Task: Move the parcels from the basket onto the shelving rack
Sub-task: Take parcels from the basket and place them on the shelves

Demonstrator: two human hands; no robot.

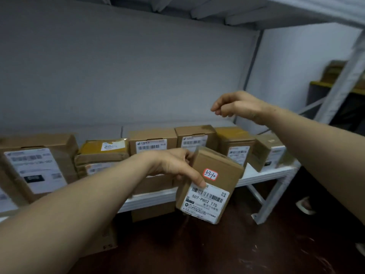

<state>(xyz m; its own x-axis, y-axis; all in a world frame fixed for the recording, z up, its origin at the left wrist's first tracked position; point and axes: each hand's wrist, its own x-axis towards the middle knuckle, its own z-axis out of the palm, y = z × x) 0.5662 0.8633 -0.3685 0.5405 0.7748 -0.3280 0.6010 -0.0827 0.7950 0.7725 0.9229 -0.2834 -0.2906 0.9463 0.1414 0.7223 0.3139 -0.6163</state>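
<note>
My left hand (175, 165) grips a small brown cardboard parcel (215, 175) with a white barcode label and a red-edged sticker; it hangs tilted in front of the white shelf's front edge (262, 176). My right hand (237, 105) hovers above the row of parcels, fingers loosely curled and holding nothing. Several brown parcels stand in a row on the shelf, among them a large box (37, 165) at the left and a box (235, 143) under my right hand. No basket is in view.
A grey upper shelf (217, 10) runs overhead and a white upright post (343, 80) stands at the right. More cartons (150, 212) sit under the shelf on the dark floor. A person's sandalled foot (305, 205) shows at the right.
</note>
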